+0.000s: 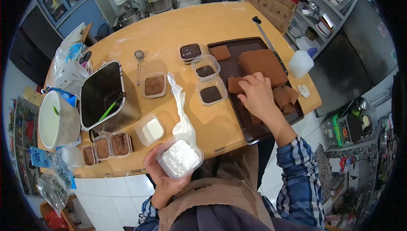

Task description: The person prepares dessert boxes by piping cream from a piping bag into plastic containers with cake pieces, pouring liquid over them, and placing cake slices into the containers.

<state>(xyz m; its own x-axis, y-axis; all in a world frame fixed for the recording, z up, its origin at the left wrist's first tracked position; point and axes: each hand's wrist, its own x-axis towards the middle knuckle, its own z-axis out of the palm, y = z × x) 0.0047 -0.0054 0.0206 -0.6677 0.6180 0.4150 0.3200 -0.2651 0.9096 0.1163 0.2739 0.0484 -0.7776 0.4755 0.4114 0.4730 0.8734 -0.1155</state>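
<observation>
My left hand (162,185) holds up a clear square plastic tub (179,158) with lumpy white cream in it, just off the near table edge. Over the dark baking tray (246,126), my right hand (259,97) has its fingers closed on a slice of chocolate cake (234,85) at the tray's left side. A large block of chocolate cake (263,64) lies just beyond that hand. Broken cake pieces (285,96) rest to its right, and a small cut piece (220,53) sits in the far left corner. A white piping bag (180,108) stretches across the table behind the tub.
Tubs with dark filling (210,94) stand left of the tray. Brown-topped tubs (120,144) line the near left edge, by a tub with white cream (151,130). A long knife (271,46) lies along the tray's right. Further left are a deep metal container (132,108) and white bucket (59,120).
</observation>
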